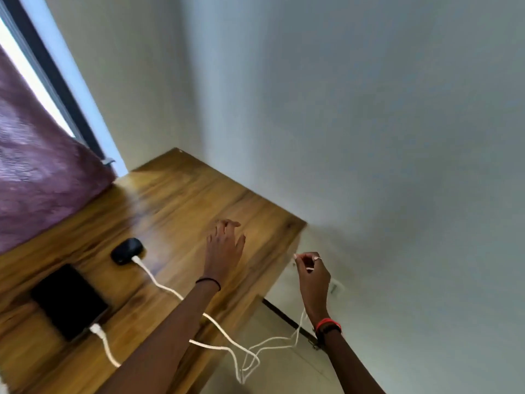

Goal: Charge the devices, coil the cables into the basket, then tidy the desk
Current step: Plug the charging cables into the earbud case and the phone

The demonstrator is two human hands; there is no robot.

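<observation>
White wall behind wooden table. Purple curtain at table's left end. Black phone flat on table, white cable plugged into near end. Left hand over table, fingers loosely spread, holding nothing. Right hand past table's right edge, fingers curled, pinching thin white cord. Black earbud case on table beyond phone, second white cable plugged in.

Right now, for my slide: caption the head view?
Phone and black case plugged in on desk; left hand open, right hand pinches white cable.
</observation>
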